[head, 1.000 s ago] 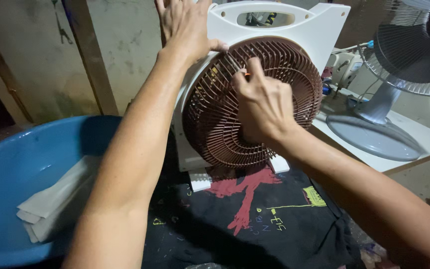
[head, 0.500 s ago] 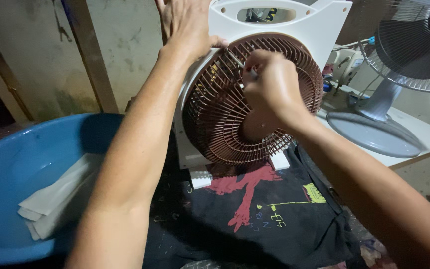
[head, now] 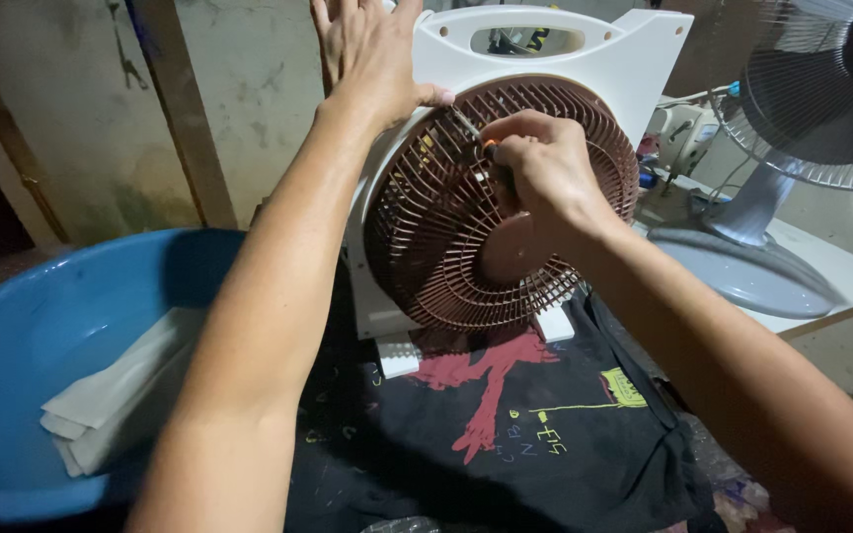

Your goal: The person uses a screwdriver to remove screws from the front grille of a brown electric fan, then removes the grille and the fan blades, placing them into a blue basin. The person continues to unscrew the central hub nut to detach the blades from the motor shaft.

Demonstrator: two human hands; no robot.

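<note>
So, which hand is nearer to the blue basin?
Left. The left hand rests on the box fan's upper left corner, above the blue basin. The right hand, holding a screwdriver, is farther right.

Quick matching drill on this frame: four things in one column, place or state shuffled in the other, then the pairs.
Things:
1. left hand
2. right hand
3. folded grey cloth
4. pedestal fan

Places or states:
A. lies in the blue basin
B. stands on the white table at right
C. pressed flat on the top corner of the white box fan
D. grips a screwdriver at the brown grille

Pairs: 1-C, 2-D, 3-A, 4-B
</note>
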